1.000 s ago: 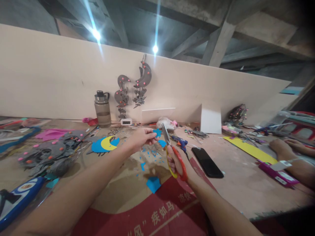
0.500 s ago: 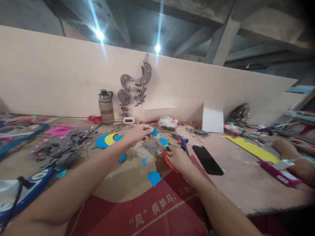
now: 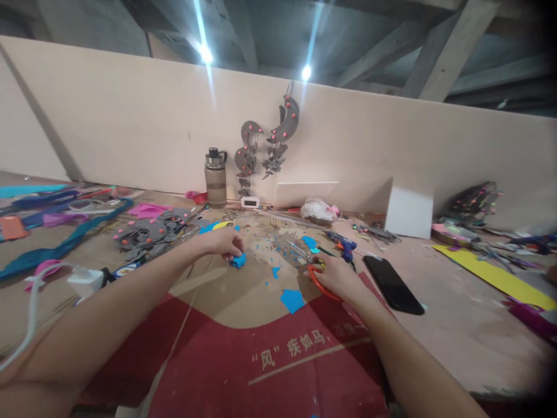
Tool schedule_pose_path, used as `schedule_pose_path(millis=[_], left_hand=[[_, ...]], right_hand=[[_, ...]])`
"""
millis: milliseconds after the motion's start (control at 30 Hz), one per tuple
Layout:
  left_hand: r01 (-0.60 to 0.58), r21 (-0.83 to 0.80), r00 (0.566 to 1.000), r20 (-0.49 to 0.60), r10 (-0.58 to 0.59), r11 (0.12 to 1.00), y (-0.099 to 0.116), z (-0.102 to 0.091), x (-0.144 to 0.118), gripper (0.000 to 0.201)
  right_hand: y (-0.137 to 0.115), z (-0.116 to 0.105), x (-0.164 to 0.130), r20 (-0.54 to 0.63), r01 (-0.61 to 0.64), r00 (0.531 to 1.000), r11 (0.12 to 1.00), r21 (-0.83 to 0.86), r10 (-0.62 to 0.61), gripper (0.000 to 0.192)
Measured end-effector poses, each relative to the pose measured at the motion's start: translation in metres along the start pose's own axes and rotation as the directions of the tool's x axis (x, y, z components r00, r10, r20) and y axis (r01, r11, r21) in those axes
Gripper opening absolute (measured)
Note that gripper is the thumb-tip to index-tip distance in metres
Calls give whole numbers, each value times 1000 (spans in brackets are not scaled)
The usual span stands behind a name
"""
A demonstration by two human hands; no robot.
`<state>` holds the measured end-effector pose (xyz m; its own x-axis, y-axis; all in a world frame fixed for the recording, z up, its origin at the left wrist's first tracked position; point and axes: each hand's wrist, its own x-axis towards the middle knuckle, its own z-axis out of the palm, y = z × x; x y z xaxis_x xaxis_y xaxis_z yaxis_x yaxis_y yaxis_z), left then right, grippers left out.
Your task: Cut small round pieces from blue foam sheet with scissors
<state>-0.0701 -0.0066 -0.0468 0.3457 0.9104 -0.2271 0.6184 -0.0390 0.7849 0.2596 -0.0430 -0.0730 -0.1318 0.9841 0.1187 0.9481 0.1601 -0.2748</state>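
Observation:
My left hand [image 3: 224,244] is down on the brown table, fingers closed over a small blue foam piece [image 3: 238,261]. My right hand [image 3: 337,276] rests on the table and grips red-handled scissors [image 3: 304,259], whose blades lie low and point left and away. A loose blue foam square [image 3: 292,300] lies on the red printed sheet [image 3: 278,366] just in front of my right hand. Small blue scraps [image 3: 275,270] are scattered between my two hands.
A black phone [image 3: 393,284] and a blue glue gun [image 3: 343,245] lie right of my right hand. A water bottle [image 3: 216,177] and grey moon hangings [image 3: 265,145] stand at the back wall. Grey foam cutouts [image 3: 145,232] and a white cable [image 3: 35,302] lie left.
My left hand came down from mid-air to the table with the blue piece. My right hand lowered the scissors from upright to lying low. The view swung left, so the neighbouring person's arms left the frame.

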Motion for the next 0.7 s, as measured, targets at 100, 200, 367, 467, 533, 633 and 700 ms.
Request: schedule_pose_path(millis=[100, 200, 367, 467, 533, 633, 700], left_hand=[[-2, 80, 999, -33, 5, 997, -12, 5, 3, 12], [-100, 263, 974, -172, 149, 960, -17, 9, 8, 17], [-101, 430, 960, -195, 201, 897, -17, 11, 8, 13], [-102, 482, 941, -236, 241, 870, -8, 16, 2, 10], [-136, 515, 907, -279, 315, 847, 4, 25, -3, 12], [-241, 510, 886, -232, 402, 826, 26, 49, -9, 19], [-368, 454, 869, -144, 474, 812, 38, 68, -10, 22]], right_hand=[[2, 0, 1, 8, 2, 1000, 999, -36, -2, 40], [3, 0, 2, 18, 31, 999, 996, -79, -29, 38], [3, 0, 1, 13, 95, 995, 992, -84, -95, 31], [1, -1, 1, -62, 102, 993, 994, -41, -104, 29], [-1, -3, 1, -113, 76, 991, 997, 29, -73, 31], [-2, -6, 3, -172, 32, 985, 980, 199, 3, 36], [-2, -8, 4, -209, 27, 977, 947, 320, 43, 41]])
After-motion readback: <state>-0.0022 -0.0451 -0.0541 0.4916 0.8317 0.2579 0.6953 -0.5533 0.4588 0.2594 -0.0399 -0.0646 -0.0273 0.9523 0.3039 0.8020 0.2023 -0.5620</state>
